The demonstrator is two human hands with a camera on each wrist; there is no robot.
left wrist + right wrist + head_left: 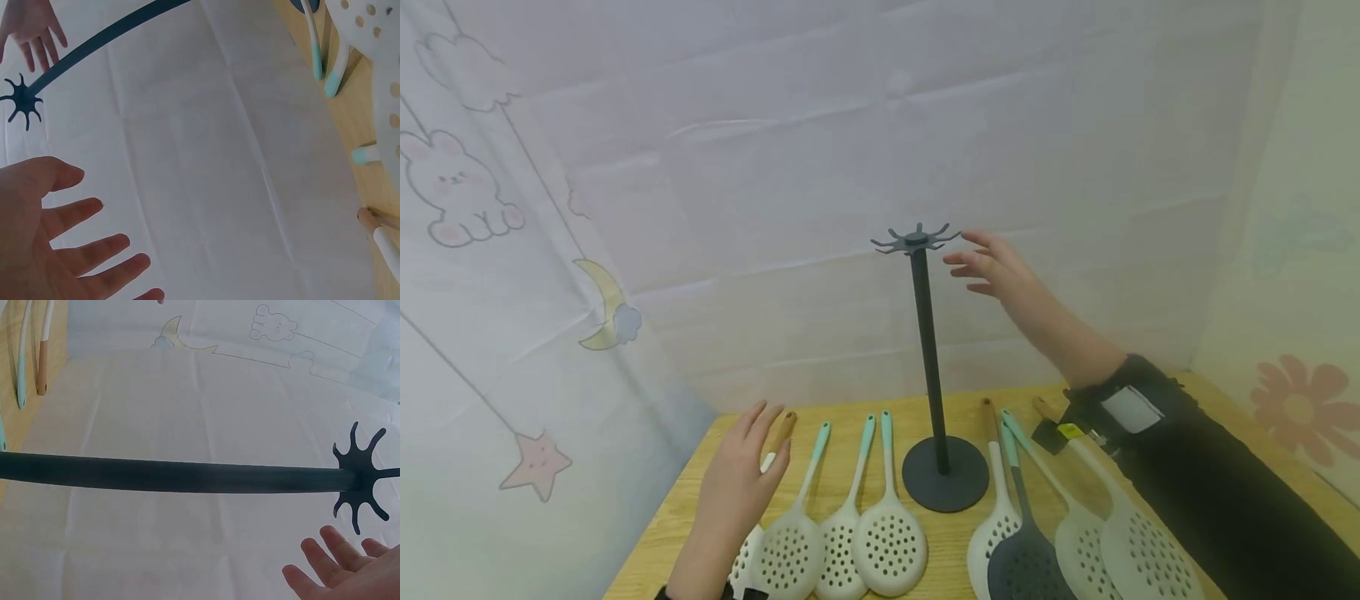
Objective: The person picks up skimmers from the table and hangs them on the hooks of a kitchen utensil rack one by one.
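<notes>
At the middle of the light wooden table (940, 408), with bare board behind, a matte black metal stand (928, 358) rises to a crown of hooks. The right hand (992, 265), fingers spread and empty, hovers just at 3 o'clock of it. The left hand (741, 475), flat and open, rests at 7 o'clock over the white perforated skimmers (842, 542).

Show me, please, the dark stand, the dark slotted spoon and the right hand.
dark stand (926, 333): head view, on its pole.
dark slotted spoon (1026, 567): head view, on its bowl.
right hand (996, 264): head view, on the palm.
</notes>
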